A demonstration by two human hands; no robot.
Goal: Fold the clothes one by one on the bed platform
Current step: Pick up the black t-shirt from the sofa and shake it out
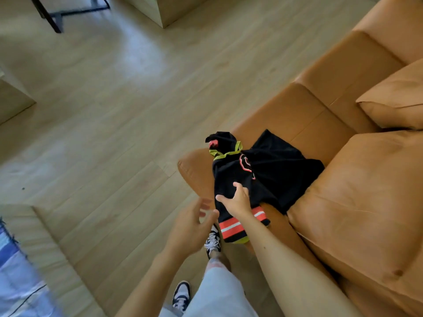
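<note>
Gripping the black jersey (270,170) above its striped hem, the right hand (238,201) curls thumb and fingers into the fabric. Jersey lies draped over the orange sofa armrest (196,167). Left hand (190,225) hovers just beside it, fingers loosely spread, holding nothing.

1. The black jersey (274,170) is soft matt cloth, with orange, white and yellow-green bands.
2. The sofa (357,202) looks like tan leather: smooth, faintly glossy, creased on the seat.
3. The floor (103,110) is pale wood plank, smooth with a satin sheen.
4. The table legs (55,17) look like matt black metal.
5. The trousers (219,291) are pale matt cloth.
</note>
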